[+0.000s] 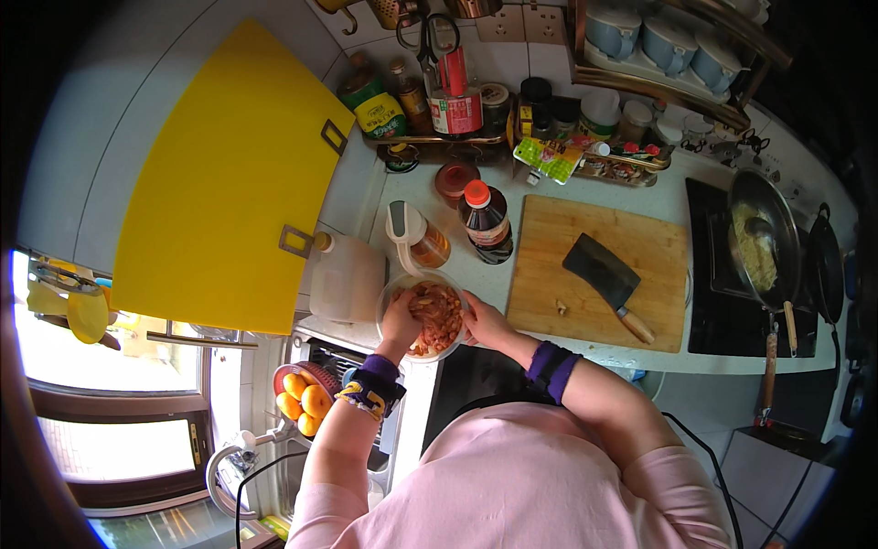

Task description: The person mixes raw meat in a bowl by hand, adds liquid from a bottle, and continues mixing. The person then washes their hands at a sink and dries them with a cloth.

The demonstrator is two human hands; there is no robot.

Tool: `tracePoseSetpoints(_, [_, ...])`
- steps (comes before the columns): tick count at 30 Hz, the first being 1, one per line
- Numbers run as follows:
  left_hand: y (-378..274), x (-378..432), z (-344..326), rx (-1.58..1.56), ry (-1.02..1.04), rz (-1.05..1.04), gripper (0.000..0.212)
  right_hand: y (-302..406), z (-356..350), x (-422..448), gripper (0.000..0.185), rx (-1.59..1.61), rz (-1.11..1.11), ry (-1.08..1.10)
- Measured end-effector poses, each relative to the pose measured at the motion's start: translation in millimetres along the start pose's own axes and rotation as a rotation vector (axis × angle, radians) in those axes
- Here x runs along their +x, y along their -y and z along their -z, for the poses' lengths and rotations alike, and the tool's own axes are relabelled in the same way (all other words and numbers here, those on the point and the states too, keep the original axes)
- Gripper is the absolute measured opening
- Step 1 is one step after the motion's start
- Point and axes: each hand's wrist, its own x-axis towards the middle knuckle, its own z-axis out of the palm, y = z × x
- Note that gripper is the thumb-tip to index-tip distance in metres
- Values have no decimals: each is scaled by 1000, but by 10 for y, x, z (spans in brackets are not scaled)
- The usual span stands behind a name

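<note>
A clear round bowl (385, 336) of raw cut meat (442, 317) stands at the counter's front edge. My left hand (401, 321) reaches over its left side, the fingertips sunk in the meat and hidden. On the opposite side my right hand (485, 321) grips the bowl's rim. Just behind the bowl is an oil dispenser (426, 240) with a white handle and amber liquid. A red-capped bottle of dark sauce (487, 223) stands to its right.
A cleaver (602, 267) lies on a wooden cutting board (542, 240). Farther right, a wok (763, 240) with food and a ladle sits on the cooktop (710, 274). A plastic jug (348, 278) stands left of the bowl; oranges (314, 400) fill a red basket (282, 374) by the sink. Overhead juts a yellow cabinet door (226, 192).
</note>
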Motion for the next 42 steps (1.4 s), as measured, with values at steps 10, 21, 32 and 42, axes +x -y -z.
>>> tracePoseSetpoints(10, [-462, 34, -223, 617, 199, -204, 50, -96, -46, 59, 53, -46, 11, -43])
tracePoseSetpoints(21, [-447, -150, 366, 405, 198, -1, 101, -190, -50, 109, 52, -5, -9, -24])
tracePoseSetpoints(32, [-167, -31, -21, -156, -37, 64, 70, -205, -59, 90, 51, -4, 29, -66])
tracePoseSetpoints(42, [-457, -344, 221, 365, 309, 115, 90, -203, -71, 95, 50, 20, 40, -56])
